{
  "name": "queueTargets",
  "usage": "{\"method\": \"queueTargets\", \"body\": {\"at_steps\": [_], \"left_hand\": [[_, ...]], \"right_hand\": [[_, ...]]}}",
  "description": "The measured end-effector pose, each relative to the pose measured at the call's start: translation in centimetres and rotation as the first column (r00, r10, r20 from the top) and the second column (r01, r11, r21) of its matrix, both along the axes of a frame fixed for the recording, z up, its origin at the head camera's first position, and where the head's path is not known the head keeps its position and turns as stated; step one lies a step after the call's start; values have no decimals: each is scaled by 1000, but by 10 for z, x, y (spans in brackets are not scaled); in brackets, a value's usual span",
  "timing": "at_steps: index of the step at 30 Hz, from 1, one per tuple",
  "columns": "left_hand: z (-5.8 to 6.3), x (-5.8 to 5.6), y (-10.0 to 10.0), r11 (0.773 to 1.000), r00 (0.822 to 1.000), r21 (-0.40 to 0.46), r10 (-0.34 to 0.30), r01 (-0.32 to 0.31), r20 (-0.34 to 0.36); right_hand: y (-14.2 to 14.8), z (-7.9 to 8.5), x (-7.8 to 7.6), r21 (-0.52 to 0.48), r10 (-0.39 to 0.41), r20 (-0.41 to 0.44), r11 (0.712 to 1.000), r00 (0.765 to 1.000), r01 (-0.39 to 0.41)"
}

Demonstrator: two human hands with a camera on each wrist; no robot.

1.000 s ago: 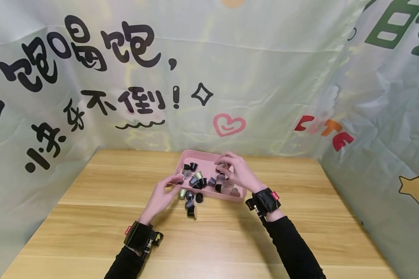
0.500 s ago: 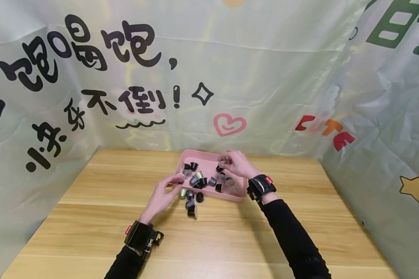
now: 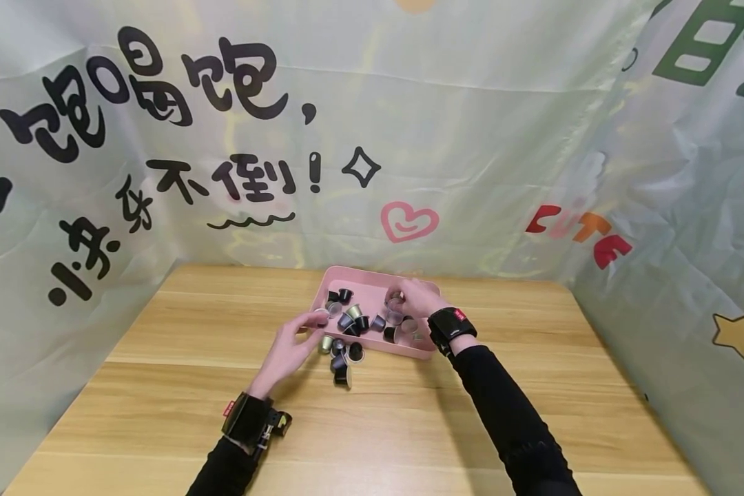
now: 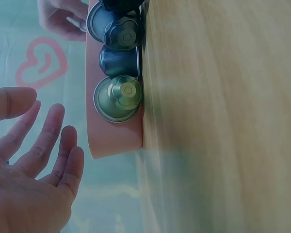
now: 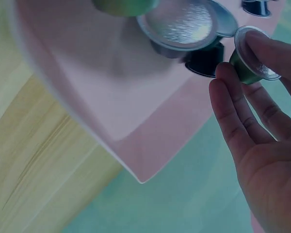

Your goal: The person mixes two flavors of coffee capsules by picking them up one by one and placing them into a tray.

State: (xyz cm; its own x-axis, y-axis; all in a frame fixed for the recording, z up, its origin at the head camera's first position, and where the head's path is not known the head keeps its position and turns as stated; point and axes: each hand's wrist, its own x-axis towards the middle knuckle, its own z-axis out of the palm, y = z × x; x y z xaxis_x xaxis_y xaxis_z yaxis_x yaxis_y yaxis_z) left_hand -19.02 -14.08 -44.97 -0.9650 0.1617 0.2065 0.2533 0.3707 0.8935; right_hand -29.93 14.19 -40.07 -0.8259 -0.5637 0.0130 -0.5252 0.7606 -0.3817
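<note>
My right hand [image 3: 417, 297] reaches over the right half of a pink tray [image 3: 372, 274]. Thumb and fingers pinch a green coffee capsule [image 5: 252, 58] by its foil-lidded end, seen in the right wrist view. Below and beside it in the tray lie a black capsule [image 5: 206, 60] and a capsule with a wide foil lid [image 5: 177, 26]. At the tray's left side, my left hand [image 3: 290, 344] has its fingers spread and bent a little, with a gap between thumb and forefinger; in the left wrist view this hand [image 4: 39, 170] shows no capsule in it.
Inside the tray are several more capsules, among them a gold one [image 3: 354, 312] and dark ones [image 3: 345, 295]. A small group stands on the wooden table [image 3: 223, 413] before the tray, including a black capsule [image 3: 342, 376]. A printed cloth [image 3: 347, 103] hangs behind.
My right hand has shifted slightly back, then forward again over the tray, its wrist swinging to the left. The left hand stays where it was.
</note>
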Motion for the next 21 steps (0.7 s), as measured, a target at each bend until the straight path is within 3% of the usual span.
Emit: {"method": "queueTargets", "body": {"at_steps": [8, 16, 21], "left_hand": [[1, 0, 1, 1000, 1000, -2, 0, 0, 4], [0, 0, 0, 1000, 1000, -8, 1, -1, 5], [-1, -1, 0, 1000, 1000, -7, 2, -2, 1]], "right_hand": [[-5, 0, -3, -32, 25, 35, 999, 999, -24], [-5, -2, -4, -31, -30, 87, 999, 996, 33], [-3, -1, -5, -8, -37, 64, 999, 997, 38]]}}
